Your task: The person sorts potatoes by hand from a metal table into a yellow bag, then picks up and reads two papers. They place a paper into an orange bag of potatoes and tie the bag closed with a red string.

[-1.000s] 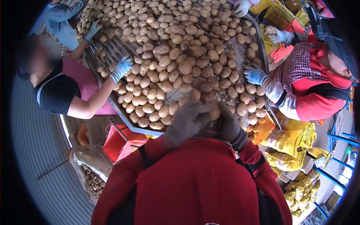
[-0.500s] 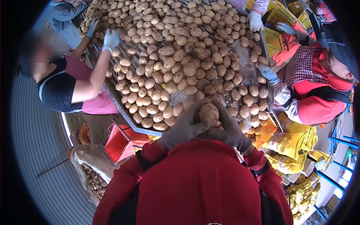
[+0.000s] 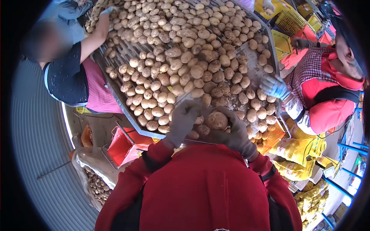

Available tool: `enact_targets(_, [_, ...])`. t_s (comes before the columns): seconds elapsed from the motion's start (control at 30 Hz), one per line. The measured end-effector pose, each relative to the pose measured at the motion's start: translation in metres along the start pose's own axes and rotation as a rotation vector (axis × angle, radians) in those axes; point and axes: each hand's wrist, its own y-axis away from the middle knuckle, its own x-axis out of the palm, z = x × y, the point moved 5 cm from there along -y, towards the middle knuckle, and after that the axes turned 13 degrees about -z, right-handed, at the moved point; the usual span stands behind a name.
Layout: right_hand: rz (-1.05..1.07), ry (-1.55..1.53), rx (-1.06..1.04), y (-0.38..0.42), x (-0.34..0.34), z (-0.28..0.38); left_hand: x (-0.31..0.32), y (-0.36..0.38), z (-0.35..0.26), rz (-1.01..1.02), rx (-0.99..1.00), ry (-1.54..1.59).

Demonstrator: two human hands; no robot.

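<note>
A large, soil-marked potato point(image 3: 217, 120) rests in my gloved right hand point(image 3: 236, 134), whose fingers and thumb curve around it. To its left, my gloved left hand point(image 3: 182, 122) is apart from that potato, fingers curled together at the tips. Whatever those fingertips pinch, if anything, is too dark and blurred to make out. Smaller potatoes point(image 3: 202, 130) lie between my hands near the table edge. Beyond them a broad heap of potatoes point(image 3: 181, 54) covers much of the metal sorting table point(image 3: 135, 125).
A co-worker in a striped apron point(image 3: 101, 86) reaches over the table at left. At right stands another in a checked apron point(image 3: 304, 71), one gloved hand point(image 3: 274, 87) by the table edge. Yellow sacks point(image 3: 295, 148) and a red basket point(image 3: 125, 146) flank me below.
My left hand has come off the large potato and moved left; my right hand keeps it, now turned. The left co-worker reaches farther away, and the right co-worker's gloved hand has drawn back.
</note>
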Motion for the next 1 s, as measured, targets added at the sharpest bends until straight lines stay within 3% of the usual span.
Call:
enact_targets(0.07, [0.017,0.189,0.014,-0.006,-0.007,0.005,0.009,0.01,-0.012,0.065,0.206,-0.085])
enact_targets(0.13, [0.055,0.111,0.024,-0.007,-0.005,0.015,0.017,0.016,-0.012,0.105,0.119,-0.127])
enact_targets(0.2, [0.08,-0.057,0.104,-0.01,-0.012,0.008,0.008,-0.014,0.011,0.057,0.151,-0.123])
enact_targets(0.23, [0.088,-0.186,0.176,-0.011,-0.021,-0.006,-0.006,-0.034,0.047,-0.008,-0.047,0.047])
enact_targets(0.33, [-0.053,-0.209,0.378,-0.03,-0.067,0.006,-0.007,-0.03,0.02,0.081,-0.169,0.074])
enact_targets(0.37, [-0.058,-0.004,0.357,-0.033,-0.072,0.005,0.011,-0.02,0.009,0.156,-0.236,0.193])
enact_targets(0.4, [-0.057,0.2,0.326,-0.034,-0.075,0.004,0.028,-0.012,0.003,0.225,-0.097,0.122])
enact_targets(0.43, [0.023,0.102,0.205,-0.032,-0.069,0.007,0.044,-0.005,-0.002,0.291,0.052,0.052])
enact_targets(0.53, [0.118,-0.026,0.008,-0.016,-0.066,-0.004,0.023,-0.023,0.036,0.392,0.03,0.074])
enact_targets(0.57, [0.06,0.037,0.068,-0.009,-0.08,-0.017,0.014,-0.018,0.044,0.377,-0.354,0.362])
enact_targets(0.6, [0.0,0.099,0.132,0.0,-0.09,-0.026,0.002,-0.013,0.05,0.347,-0.545,0.492])
enact_targets(0.63, [0.079,0.413,0.389,0.013,-0.094,-0.031,-0.01,-0.008,0.056,0.289,-0.736,0.621])
enact_targets(0.67, [0.158,0.631,0.255,0.029,-0.091,-0.025,-0.029,-0.01,0.063,0.233,-0.723,0.599])
enact_targets(0.73, [0.43,0.788,0.31,0.081,-0.067,-0.097,-0.056,-0.006,0.081,0.116,-0.706,0.548])
enact_targets(0.8, [0.117,0.639,-0.032,0.118,-0.067,-0.129,-0.069,0.0,0.071,0.03,0.175,-0.189])
enact_targets(0.83, [0.094,0.714,-0.089,0.117,-0.072,-0.135,-0.062,0.011,0.055,-0.027,0.619,-0.552])
enact_targets(0.93, [0.004,0.92,-0.194,0.118,-0.09,-0.145,-0.065,0.012,0.049,0.033,0.466,-0.685])
enact_targets(0.97, [-0.194,0.819,-0.104,0.115,-0.106,-0.151,-0.063,0.011,0.046,0.056,0.458,-0.648])
enact_targets(1.0, [-0.08,0.847,-0.052,0.118,-0.116,-0.155,-0.063,0.012,0.042,0.066,0.449,-0.62])
